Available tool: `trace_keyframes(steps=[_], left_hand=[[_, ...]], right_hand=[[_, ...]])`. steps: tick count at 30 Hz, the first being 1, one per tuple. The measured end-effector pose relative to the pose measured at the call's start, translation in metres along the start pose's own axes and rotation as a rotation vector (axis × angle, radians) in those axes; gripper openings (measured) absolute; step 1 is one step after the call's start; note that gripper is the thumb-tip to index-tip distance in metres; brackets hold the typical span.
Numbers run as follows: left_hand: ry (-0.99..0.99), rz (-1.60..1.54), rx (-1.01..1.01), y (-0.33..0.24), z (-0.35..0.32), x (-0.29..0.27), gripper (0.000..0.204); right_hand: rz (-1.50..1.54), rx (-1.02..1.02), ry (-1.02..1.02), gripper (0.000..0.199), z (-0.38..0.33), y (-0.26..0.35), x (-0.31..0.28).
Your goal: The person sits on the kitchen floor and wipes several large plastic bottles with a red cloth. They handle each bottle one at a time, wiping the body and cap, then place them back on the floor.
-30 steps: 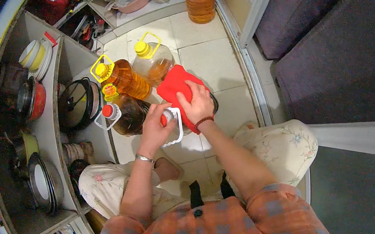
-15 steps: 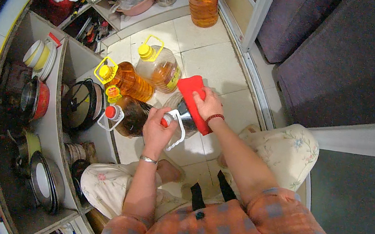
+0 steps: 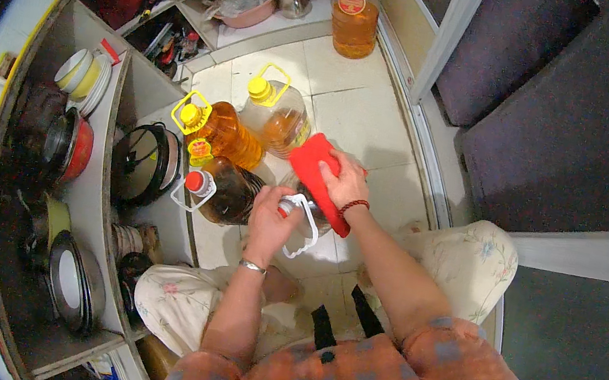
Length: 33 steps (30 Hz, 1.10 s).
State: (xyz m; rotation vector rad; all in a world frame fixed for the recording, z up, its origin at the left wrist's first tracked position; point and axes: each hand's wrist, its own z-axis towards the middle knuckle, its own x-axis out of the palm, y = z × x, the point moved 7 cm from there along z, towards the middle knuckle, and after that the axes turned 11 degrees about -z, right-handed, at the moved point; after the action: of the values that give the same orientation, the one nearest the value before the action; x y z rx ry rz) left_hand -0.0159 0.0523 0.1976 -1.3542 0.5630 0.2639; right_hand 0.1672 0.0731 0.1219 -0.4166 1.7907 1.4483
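Two hands meet over one dark bottle [image 3: 309,211] on the tiled floor [image 3: 368,120], seen from the head camera. The left hand [image 3: 271,221] is closed around the bottle's neck by the white handle loop [image 3: 303,230]. The right hand [image 3: 342,180] presses a red cloth [image 3: 315,172] flat on the bottle's far side. The bottle seems tilted, neck toward the person; a red-capped bottle [image 3: 220,190] lies just left of it.

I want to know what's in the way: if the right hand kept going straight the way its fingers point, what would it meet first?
Probably the yellow-capped oil bottle, just beyond the red cloth under the right hand; depth is unclear.
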Motion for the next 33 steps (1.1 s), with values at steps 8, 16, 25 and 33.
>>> trace_keyframes(steps=[8, 16, 25, 33], left_hand=[[-0.055, -0.064, -0.095, 0.019, 0.002, 0.001, 0.025], [-0.112, -0.164, -0.122, 0.033, -0.001, -0.003, 0.026], [-0.108, -0.142, -0.084, 0.028, -0.001, -0.006, 0.029], [-0.314, 0.043, 0.130, 0.012, 0.003, -0.017, 0.026]], right_hand=[[0.019, 0.085, -0.025, 0.047, 0.000, -0.014, 0.003], [-0.090, -0.253, -0.076, 0.056, -0.009, 0.033, -0.002], [0.111, 0.380, 0.005, 0.051, -0.005, -0.087, 0.026], [-0.018, -0.150, -0.104, 0.049, -0.018, 0.033, -0.008]])
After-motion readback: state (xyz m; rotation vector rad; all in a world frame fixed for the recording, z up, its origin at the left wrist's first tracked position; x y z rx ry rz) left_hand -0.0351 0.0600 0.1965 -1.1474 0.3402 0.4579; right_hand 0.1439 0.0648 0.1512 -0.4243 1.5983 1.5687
